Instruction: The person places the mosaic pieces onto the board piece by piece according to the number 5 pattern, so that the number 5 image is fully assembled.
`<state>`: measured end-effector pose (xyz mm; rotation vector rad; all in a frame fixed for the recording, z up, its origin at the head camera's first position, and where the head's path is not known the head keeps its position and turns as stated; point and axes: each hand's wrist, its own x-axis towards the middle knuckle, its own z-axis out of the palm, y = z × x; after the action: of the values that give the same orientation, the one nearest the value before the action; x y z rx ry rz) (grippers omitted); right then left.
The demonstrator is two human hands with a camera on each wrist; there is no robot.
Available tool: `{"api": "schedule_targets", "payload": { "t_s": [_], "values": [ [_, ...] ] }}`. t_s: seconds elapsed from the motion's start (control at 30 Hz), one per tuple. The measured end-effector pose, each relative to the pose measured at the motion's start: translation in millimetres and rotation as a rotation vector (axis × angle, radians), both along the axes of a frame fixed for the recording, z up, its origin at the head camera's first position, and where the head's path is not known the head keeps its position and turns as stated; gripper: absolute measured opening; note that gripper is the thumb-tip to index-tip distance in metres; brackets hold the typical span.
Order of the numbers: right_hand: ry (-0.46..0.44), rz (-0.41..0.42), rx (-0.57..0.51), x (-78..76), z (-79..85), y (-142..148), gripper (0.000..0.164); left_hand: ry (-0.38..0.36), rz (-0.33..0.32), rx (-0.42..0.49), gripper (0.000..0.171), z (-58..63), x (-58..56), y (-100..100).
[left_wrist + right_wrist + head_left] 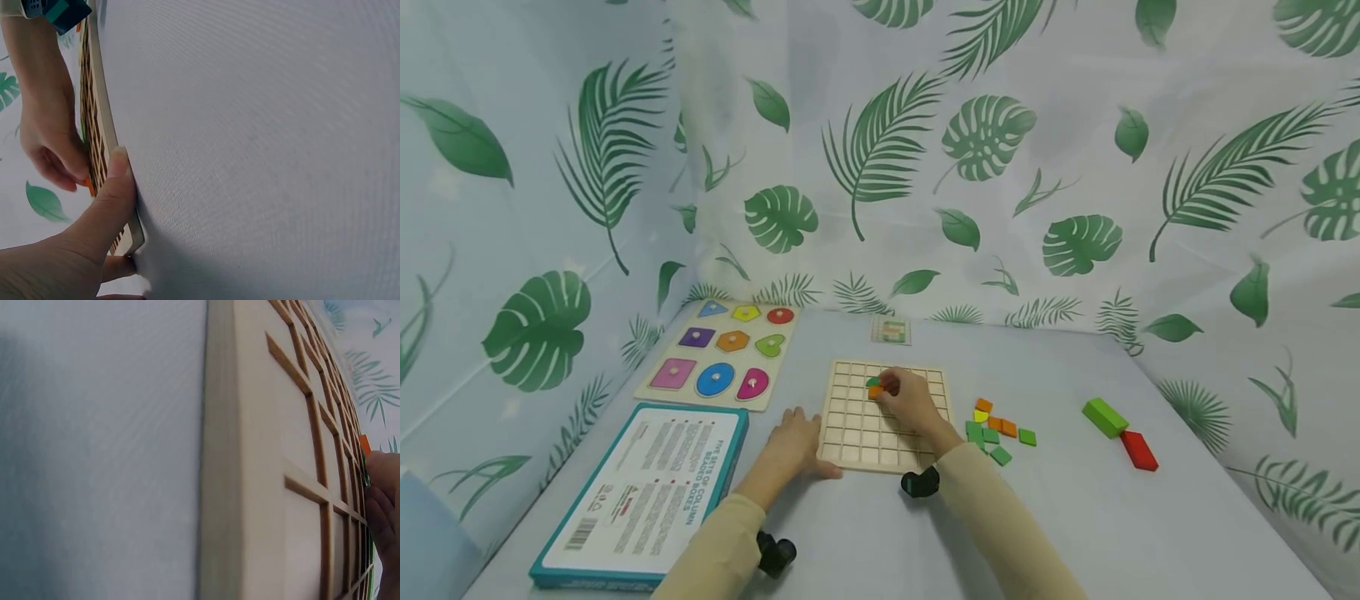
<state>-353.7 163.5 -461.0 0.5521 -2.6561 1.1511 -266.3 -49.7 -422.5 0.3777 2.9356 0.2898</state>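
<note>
At left in the frame, a blue-edged box (640, 500) is lying below a shape puzzle (751, 341) as I am watching from my remote station. Near center, the left hand (793, 442) is gripping the lower-left corner of a wooden grid board (857, 437), thumb along the front edge, fingers spread at the side. In the board's upper middle, the right hand (913, 402) is pinching an orange tile (874, 392), fingertips nearly together, just beside a green tile (872, 382). Above the board, a small pattern card (891, 331) is lying flat. I am judging the tile light, stiff and perhaps slippery, best taken by opposite edges; the rigid board is inviting a corner hold, lest it slide. Right of center, loose tiles (974, 432) are lying scattered; farther right, a green block (1105, 417) and a red block (1139, 451) are lying close together
</note>
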Motion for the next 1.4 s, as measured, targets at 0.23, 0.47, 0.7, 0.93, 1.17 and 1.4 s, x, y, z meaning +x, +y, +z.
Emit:
{"api": "schedule_targets", "payload": {
  "t_s": [0.23, 0.47, 0.7, 0.93, 1.17, 1.4],
  "values": [
    [0.03, -0.009, 0.052, -1.8, 2.6, 0, 0.023, -0.004, -0.005, 0.024, 0.094, 1.9, -0.8, 2],
    [0.044, -0.001, 0.061, -0.3, 3.3, 1, 0.023, -0.003, -0.011, 0.031, 0.094, 1.3, 0.6, 5],
    [0.059, -0.005, 0.092, 0.3, 3.7, 3, 0.023, -0.009, -0.005, 0.017, 0.095, 3.4, 0.5, 8],
    [0.088, 0.013, 0.073, 0.7, 3.9, 4, 0.023, -0.024, 0.008, 0.028, 0.095, 3.5, 0.0, 7],
    [0.024, -0.03, -0.023, 3.1, 6.8, 16, 0.026, -0.034, 0.021, 0.032, 0.095, 1.4, 1.8, 5],
    [0.037, -0.11, -0.028, 2.6, 11.1, 37, 0.025, -0.021, 0.011, 0.028, 0.094, -1.5, 0.8, 0]
  ]
}}
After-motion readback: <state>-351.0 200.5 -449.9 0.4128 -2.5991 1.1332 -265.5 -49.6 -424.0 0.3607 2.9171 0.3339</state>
